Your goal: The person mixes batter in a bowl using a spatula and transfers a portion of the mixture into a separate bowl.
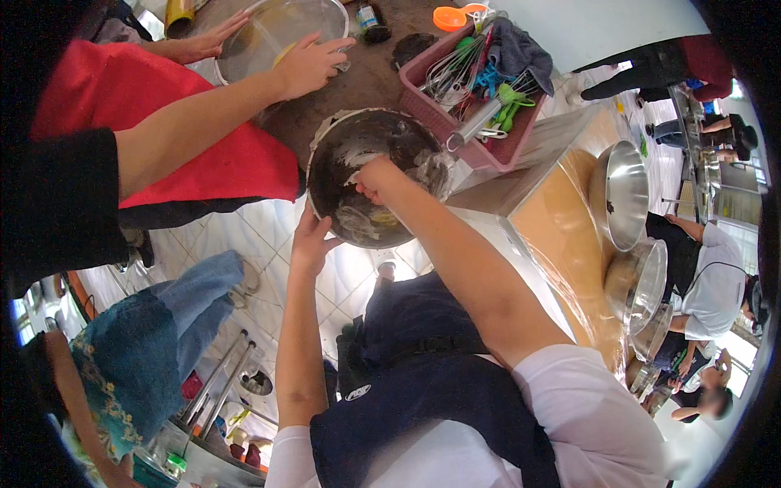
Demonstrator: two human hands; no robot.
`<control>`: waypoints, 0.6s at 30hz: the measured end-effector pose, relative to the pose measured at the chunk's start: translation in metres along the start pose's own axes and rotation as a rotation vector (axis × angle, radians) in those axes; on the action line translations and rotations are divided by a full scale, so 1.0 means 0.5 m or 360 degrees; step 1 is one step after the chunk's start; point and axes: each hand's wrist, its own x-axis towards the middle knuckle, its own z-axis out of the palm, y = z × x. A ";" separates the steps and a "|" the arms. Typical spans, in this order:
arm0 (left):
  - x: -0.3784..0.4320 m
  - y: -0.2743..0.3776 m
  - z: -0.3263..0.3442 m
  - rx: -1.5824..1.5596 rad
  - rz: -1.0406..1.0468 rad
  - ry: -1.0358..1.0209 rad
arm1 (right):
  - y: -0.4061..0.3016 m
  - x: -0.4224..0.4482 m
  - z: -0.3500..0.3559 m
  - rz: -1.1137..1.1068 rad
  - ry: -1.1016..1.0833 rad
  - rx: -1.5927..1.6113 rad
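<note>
A large dark metal bowl is tilted towards me at the edge of a brown work surface. Pale, wet-looking residue is smeared over its inside, with a yellowish patch low down. My left hand grips the near left rim, thumb inside. Deep in the bowl, my right hand has its fingers curled against the inner wall. Something pale shows at the fingertips; whether it is a held piece or residue I cannot tell. Crumpled clear plastic film clings to the bowl's right side.
A pink plastic basket of whisks, spoons and a grey cloth stands beyond the bowl. To the left, another person's hands hold a film-covered bowl. Steel bowls line the film-wrapped counter on my right.
</note>
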 end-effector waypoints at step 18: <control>0.025 -0.009 0.002 0.0130 0.0044 0.0145 | 0.053 0.003 -0.016 -0.0874 0.0371 -0.0561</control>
